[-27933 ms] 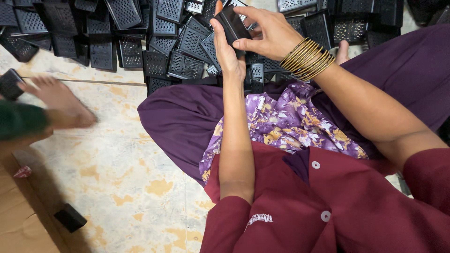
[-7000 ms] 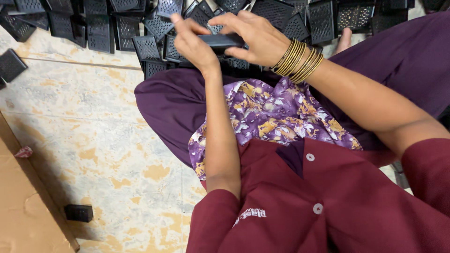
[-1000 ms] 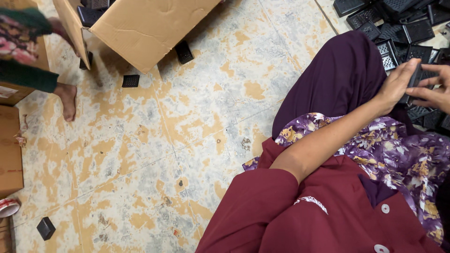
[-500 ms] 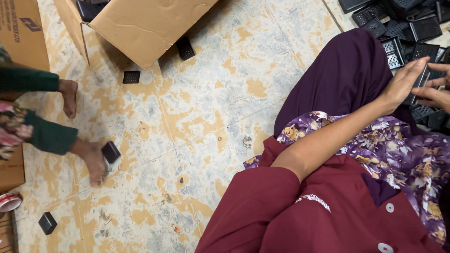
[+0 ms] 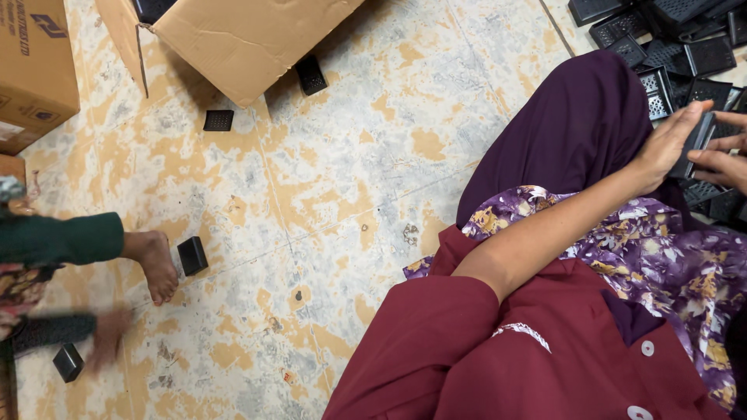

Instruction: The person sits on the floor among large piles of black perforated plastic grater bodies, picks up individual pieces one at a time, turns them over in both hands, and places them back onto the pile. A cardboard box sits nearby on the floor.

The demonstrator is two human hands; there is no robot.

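Left hand: the left hand (image 5: 668,146) sits at the right edge of the frame, fingers stretched flat along the side of a black plastic part (image 5: 695,144), pressing on it rather than curled round it.
Right hand: the right hand (image 5: 724,159) comes in from the far right edge, mostly cut off; its fingertips pinch the same part from the other side. How much of the hand wraps it I cannot tell.
Black plastic part: held between both hands at the right of the frame, above the purple trouser knee (image 5: 576,124), just below the pile.
Pile: black grid-patterned trays (image 5: 669,47) heaped in the upper right corner, touching one another.
Clothing: maroon shirt (image 5: 498,358) fills the lower right; floral purple cloth (image 5: 622,241) lies across the lap.
Floor: mottled yellow-and-grey tiles (image 5: 350,179) across the middle.
Boxes: an open cardboard box (image 5: 241,39) at top centre, another carton (image 5: 35,70) at upper left.
Loose pieces: small black pieces (image 5: 219,120) lie near the open box.
Other person: a bare foot (image 5: 156,264) at the left, touching a black block (image 5: 192,255); a blurred hand (image 5: 105,342) near another block (image 5: 68,362) at lower left.
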